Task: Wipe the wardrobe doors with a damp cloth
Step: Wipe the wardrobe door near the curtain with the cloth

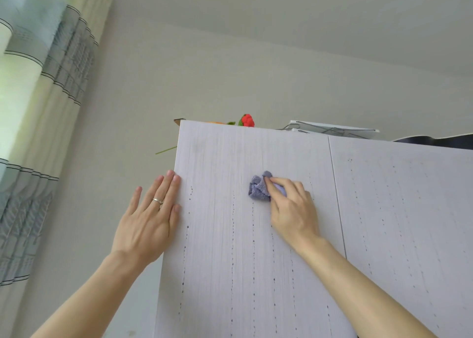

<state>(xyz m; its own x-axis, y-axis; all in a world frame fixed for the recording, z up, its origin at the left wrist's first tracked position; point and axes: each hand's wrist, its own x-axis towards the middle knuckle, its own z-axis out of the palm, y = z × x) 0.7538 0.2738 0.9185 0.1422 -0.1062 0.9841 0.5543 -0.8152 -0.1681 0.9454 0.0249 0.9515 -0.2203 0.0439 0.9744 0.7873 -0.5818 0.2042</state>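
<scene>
— While the right hand pinches that crumpled lilac cloth high on the pale grey wardrobe door, why's the left hand there?

— Fingers spread flat along its edge, probably steadying it.

Atop the pale grey wood-grain wardrobe, mid-frame, lie a red knitted flower and, further right, a flat white board with thin wire hangers.

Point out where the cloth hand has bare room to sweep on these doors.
Free: the band of the left door above the cloth, and the right door past the seam. Crowded: its left edge, under the left hand; flower and hangers poke up above.
</scene>
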